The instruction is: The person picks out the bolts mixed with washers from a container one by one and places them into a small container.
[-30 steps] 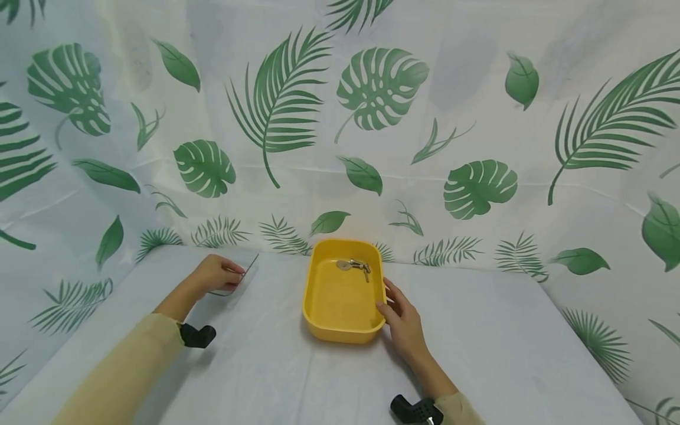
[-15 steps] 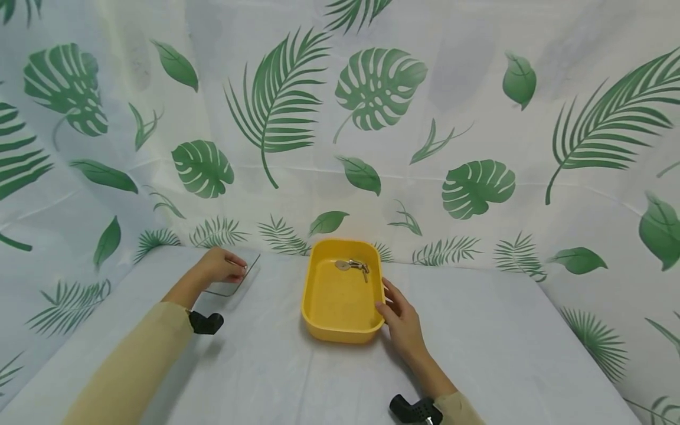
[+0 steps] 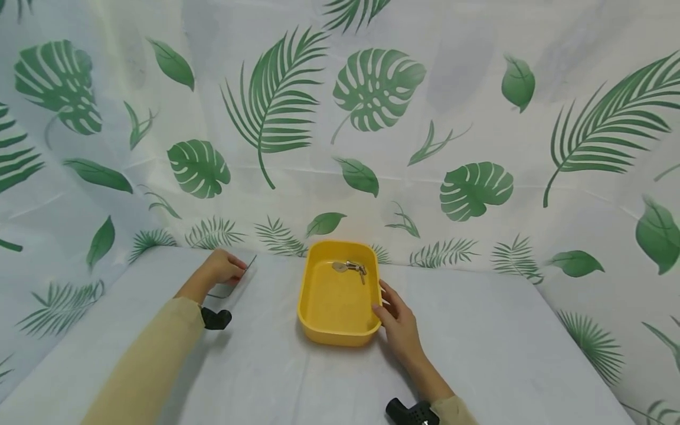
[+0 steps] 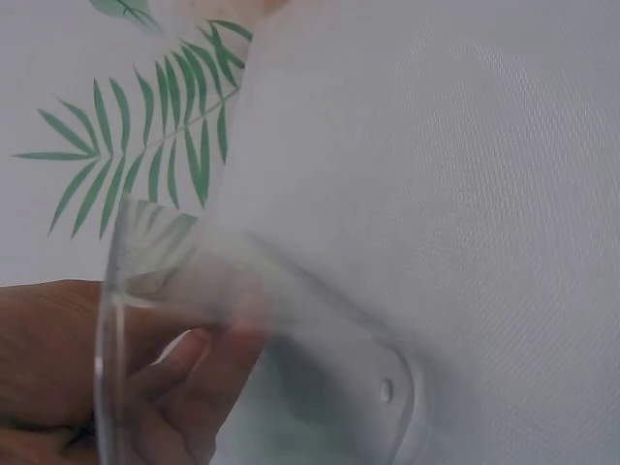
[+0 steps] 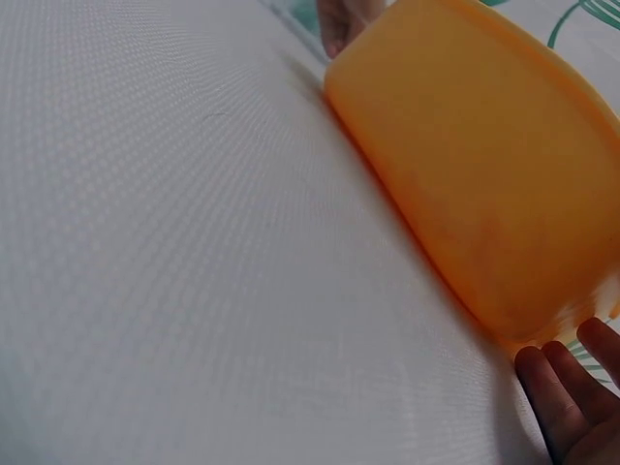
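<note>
Left hand pinches a clear plastic piece; right hand holds the side of a yellow tub.

The left hand (image 3: 223, 268) has its fingers closed on the clear plastic piece (image 4: 363, 378), which has a rounded corner, at the far left of the white-covered bench (image 3: 489, 348); being see-through, its full outline is hard to make out, and I cannot tell whether it touches the cloth. The yellow tub (image 3: 340, 304) sits upright mid-bench, well apart from that hand, near the leaf-print backdrop (image 3: 297, 198). The right hand (image 3: 399, 319) has its thumb at the tub's rim and its other fingers against the outer wall. Small metal pieces (image 3: 351, 267), apparently keys, lie inside, towards the far end.
</note>
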The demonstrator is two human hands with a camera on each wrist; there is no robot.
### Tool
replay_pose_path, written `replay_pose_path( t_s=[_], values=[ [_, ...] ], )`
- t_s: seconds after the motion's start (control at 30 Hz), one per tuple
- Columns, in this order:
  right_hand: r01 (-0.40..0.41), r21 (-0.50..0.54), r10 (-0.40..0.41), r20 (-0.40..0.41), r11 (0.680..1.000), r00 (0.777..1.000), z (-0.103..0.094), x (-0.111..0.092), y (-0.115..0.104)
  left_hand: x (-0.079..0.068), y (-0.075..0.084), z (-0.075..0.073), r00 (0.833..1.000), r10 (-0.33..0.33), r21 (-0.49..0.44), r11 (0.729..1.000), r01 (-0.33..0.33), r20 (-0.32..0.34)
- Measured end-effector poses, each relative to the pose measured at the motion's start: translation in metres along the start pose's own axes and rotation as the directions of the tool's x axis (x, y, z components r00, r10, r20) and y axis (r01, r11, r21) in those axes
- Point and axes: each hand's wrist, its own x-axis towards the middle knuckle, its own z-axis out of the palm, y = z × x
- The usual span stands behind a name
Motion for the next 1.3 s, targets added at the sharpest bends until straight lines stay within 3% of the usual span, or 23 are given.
replay_pose_path(
  t_s=[0.37, 0.67, 1.0, 1.13, 1.3],
  values=[
    [-0.001, -0.020, 0.001, -0.003, 1.000, 1.000, 0.004, 0.001, 0.002, 0.002, -0.012, -0.001, 0.999, 0.027, 0.041, 0.999, -0.026, -0.022],
    [-0.007, -0.021, 0.007, -0.001, 1.000, 1.000, 0.004, 0.001, 0.001, 0.004, -0.012, -0.001, 1.000, 0.005, 0.019, 1.000, -0.005, -0.018],
    [-0.002, -0.019, 0.002, -0.001, 1.000, 1.000, 0.003, 0.001, 0.002, 0.008, -0.015, 0.001, 0.997, 0.043, 0.008, 0.999, -0.043, -0.058],
    [0.002, -0.017, -0.002, 0.004, 1.000, 1.000, 0.003, 0.000, 0.002, -0.004, -0.009, -0.004, 0.992, 0.075, -0.070, 0.994, -0.082, -0.101],
    [-0.002, -0.032, 0.002, 0.000, 0.999, 1.000, 0.001, 0.000, 0.002, -0.026, 0.008, -0.014, 0.979, 0.155, -0.194, 0.965, -0.178, -0.131]
  ],
)
